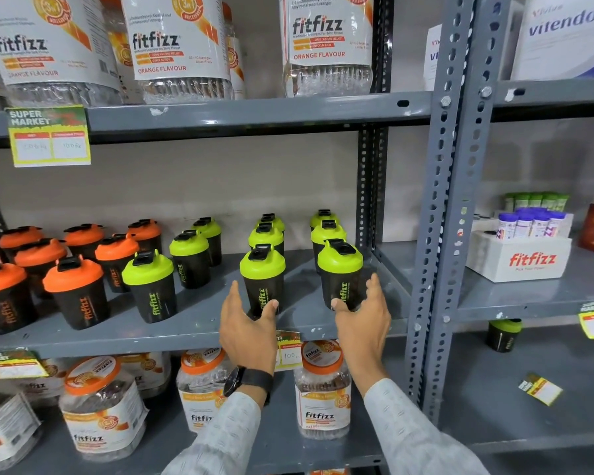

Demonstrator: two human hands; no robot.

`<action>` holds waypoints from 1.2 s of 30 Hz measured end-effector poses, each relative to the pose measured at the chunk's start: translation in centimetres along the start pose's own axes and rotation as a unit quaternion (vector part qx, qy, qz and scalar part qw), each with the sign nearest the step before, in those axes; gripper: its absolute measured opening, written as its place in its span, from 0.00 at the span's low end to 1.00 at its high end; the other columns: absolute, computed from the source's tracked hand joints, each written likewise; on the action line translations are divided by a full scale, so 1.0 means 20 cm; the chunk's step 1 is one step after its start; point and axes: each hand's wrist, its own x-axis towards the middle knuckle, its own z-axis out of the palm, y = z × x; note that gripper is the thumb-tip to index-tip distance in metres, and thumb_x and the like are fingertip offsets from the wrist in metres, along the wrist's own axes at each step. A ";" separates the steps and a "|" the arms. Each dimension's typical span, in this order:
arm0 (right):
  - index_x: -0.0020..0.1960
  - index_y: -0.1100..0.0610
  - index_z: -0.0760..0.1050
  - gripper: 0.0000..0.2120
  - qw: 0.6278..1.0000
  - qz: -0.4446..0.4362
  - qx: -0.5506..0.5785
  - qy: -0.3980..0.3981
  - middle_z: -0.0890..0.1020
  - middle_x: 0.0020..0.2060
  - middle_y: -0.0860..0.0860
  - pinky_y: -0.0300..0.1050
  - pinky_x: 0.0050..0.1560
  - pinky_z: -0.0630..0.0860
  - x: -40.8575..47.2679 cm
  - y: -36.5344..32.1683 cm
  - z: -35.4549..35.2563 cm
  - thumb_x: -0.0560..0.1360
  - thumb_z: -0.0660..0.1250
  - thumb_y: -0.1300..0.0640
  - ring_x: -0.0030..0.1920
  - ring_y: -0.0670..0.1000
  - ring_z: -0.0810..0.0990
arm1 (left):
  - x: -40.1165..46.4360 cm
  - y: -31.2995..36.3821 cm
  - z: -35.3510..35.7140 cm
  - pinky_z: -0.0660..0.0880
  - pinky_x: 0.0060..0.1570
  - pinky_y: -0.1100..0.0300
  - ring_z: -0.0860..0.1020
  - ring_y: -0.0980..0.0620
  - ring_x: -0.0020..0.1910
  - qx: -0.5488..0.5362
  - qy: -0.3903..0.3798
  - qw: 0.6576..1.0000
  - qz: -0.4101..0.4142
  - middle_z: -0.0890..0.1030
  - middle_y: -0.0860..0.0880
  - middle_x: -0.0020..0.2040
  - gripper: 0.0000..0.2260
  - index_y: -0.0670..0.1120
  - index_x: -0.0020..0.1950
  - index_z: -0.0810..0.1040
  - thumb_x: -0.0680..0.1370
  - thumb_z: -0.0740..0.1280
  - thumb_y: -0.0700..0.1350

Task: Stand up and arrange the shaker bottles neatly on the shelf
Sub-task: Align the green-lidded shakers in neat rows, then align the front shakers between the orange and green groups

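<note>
Reaching toward the middle shelf (192, 332), your two hands frame the front pair of green-lidded shaker bottles. Your left hand (246, 325) is spread open, fingers up and thumb out to the right, its thumb tip touching or just short of the base of the front green-lidded shaker (263, 281) in the second column from the right; you cannot tell which. Your right hand (364, 317) is likewise open, thumb at the lower left of the rightmost front shaker (341, 274) and fingers rising along its right side, cupping it without closing. Neither hand grips anything.

All the shaker bottles stand upright on that grey metal shelf. Two more green-lidded bottles stand in line behind each of the front two. Further left, another column of green-lidded shakers (150, 286) runs back at a slant, and beyond it the orange-lidded shakers (74, 293) crowd the left end in loose rows.

A black watch (246, 378) sits on your left wrist, and both sleeves are pale and patterned. Large fitfizz jars (172, 46) stand on the shelf above, with a supermarket price tag (50, 137) on its edge; orange-lidded jars (323, 392) fill the shelf below. In the next bay, right of the slotted upright (436, 207), a white fitfizz box (522, 258) holds tubes, and one green-lidded shaker (503, 335) stands alone on the lower shelf there.
</note>
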 end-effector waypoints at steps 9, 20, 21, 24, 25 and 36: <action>0.77 0.57 0.68 0.37 0.998 -0.043 0.042 0.036 0.79 0.68 0.54 0.46 0.67 0.73 -0.12 -0.03 0.02 0.71 0.79 0.63 0.68 0.53 0.78 | -0.04 -0.02 -0.09 0.77 0.55 0.55 0.82 0.49 0.56 -0.044 0.005 0.999 0.023 0.82 0.47 0.60 0.25 0.48 0.69 0.78 0.73 0.77 0.45; 0.58 0.56 0.79 0.17 0.983 -0.166 0.080 0.001 0.82 0.48 0.48 0.44 0.51 0.80 -0.50 -0.31 0.43 0.72 0.77 0.66 0.48 0.49 0.82 | 0.42 -0.42 -0.65 0.77 0.57 0.53 0.81 0.47 0.56 -0.037 0.101 0.993 0.038 0.82 0.46 0.59 0.19 0.45 0.67 0.79 0.75 0.73 0.41; 0.58 0.55 0.80 0.16 0.982 -0.172 0.072 -0.023 0.82 0.48 0.47 0.45 0.50 0.81 -0.55 -0.34 0.51 0.72 0.77 0.64 0.47 0.48 0.82 | 0.48 -0.47 -0.70 0.77 0.57 0.52 0.81 0.46 0.57 -0.039 0.108 0.993 0.035 0.82 0.45 0.60 0.20 0.45 0.67 0.78 0.75 0.72 0.42; 0.62 0.54 0.80 0.20 0.984 -0.144 0.055 -0.086 0.82 0.51 0.45 0.50 0.52 0.82 -0.68 -0.45 0.77 0.72 0.79 0.60 0.50 0.47 0.82 | 0.65 -0.62 -0.86 0.75 0.59 0.50 0.78 0.42 0.60 -0.024 0.115 0.993 0.035 0.79 0.42 0.61 0.24 0.43 0.70 0.76 0.74 0.72 0.43; 0.66 0.55 0.78 0.24 0.985 -0.125 0.058 -0.105 0.82 0.54 0.46 0.52 0.55 0.82 -0.72 -0.48 0.86 0.71 0.79 0.59 0.53 0.48 0.82 | 0.70 -0.66 -0.90 0.73 0.61 0.51 0.77 0.41 0.62 -0.014 0.115 0.993 0.035 0.79 0.40 0.62 0.25 0.42 0.71 0.75 0.74 0.74 0.41; 0.79 0.56 0.63 0.48 0.992 -0.026 -0.029 -0.119 0.74 0.73 0.54 0.50 0.70 0.69 -0.85 -0.73 1.33 0.66 0.83 0.49 0.72 0.57 0.73 | 1.01 -0.80 -1.02 0.71 0.63 0.43 0.71 0.38 0.69 0.023 0.064 0.997 -0.044 0.73 0.39 0.69 0.42 0.42 0.72 0.69 0.64 0.83 0.52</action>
